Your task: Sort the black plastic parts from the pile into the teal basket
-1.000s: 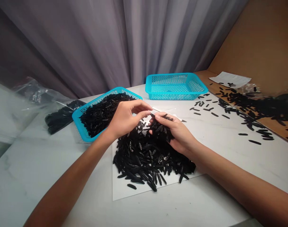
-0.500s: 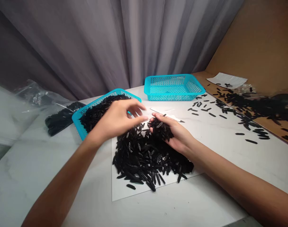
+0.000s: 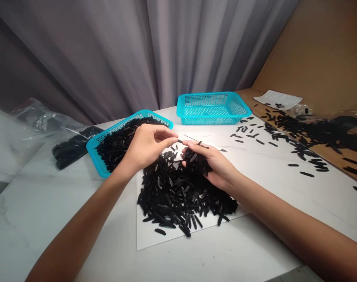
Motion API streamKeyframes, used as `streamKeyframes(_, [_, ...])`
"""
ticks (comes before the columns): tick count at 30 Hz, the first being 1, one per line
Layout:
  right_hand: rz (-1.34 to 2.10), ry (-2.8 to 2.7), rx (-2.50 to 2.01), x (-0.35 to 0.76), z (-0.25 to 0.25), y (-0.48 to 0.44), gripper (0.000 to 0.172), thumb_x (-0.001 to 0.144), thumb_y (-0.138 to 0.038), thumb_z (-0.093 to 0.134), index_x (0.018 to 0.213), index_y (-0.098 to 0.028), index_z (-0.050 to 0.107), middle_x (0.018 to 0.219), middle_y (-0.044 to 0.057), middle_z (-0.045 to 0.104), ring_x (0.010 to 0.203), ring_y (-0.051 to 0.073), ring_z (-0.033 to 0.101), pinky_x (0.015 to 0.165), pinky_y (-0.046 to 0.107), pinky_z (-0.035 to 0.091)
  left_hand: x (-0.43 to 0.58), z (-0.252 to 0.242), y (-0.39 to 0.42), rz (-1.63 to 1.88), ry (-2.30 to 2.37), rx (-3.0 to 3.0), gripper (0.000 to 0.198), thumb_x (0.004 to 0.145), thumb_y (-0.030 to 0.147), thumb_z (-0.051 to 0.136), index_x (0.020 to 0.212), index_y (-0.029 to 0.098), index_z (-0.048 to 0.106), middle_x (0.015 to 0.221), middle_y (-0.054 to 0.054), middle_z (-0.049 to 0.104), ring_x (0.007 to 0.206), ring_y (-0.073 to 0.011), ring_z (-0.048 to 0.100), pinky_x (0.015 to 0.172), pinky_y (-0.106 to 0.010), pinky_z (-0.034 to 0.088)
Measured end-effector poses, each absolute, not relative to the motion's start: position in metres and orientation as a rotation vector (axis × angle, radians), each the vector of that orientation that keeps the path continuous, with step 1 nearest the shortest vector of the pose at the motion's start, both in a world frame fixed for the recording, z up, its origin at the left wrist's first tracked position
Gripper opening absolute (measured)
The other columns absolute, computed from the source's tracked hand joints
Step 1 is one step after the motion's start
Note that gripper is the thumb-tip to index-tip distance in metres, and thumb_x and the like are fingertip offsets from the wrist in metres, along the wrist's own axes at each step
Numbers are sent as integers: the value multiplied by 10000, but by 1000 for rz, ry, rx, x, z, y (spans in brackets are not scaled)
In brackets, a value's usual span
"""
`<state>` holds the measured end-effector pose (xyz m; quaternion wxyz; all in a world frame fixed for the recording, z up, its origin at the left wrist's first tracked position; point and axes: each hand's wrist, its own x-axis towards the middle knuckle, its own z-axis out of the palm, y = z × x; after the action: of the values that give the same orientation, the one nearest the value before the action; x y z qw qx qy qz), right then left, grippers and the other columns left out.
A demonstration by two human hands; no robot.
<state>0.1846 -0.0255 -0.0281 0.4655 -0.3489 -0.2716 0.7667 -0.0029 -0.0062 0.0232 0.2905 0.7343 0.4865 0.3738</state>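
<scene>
- Left hand (image 3: 147,147) pinches a single black piece (image 3: 180,141) between thumb and forefinger
- Right hand (image 3: 215,166), fingers half curled, cradles a clump (image 3: 196,162) against its palm
- Heap (image 3: 178,199) spreads below, on white sheet (image 3: 146,239)

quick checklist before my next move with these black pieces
Left hand pinching one black piece: ok
Right hand cupping a clump of black pieces: ok
Pinched piece undamaged: cannot tell, too small
Main pile within the white sheet: ok
Teal basket holding its pieces inside the rim: ok
Stray pieces kept off the white marble table: not ok, scattered at right
</scene>
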Motion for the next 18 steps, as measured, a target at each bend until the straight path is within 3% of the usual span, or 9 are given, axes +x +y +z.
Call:
streamKeyframes(7, [1887, -735, -836, 183, -27, -27, 79, 807, -214, 771, 801, -167, 708, 745, -8, 671, 624, 124, 653, 644, 268, 605, 1, 23, -10, 934, 1212, 1960, 93, 834, 198, 718, 882, 151, 782, 875, -28, 779, 809, -158, 729, 764, -229, 572])
streamKeyframes(18, [1868, -786, -765, 187, -27, -26, 93, 811, -214, 771, 784, -164, 698, 774, -3, 675, 649, 117, 655, 648, 263, 618, -1, 24, -7, 966, 1152, 2109, 98, 863, 208, 695, 880, 162, 779, 877, -13, 776, 805, -142, 718, 773, -222, 556])
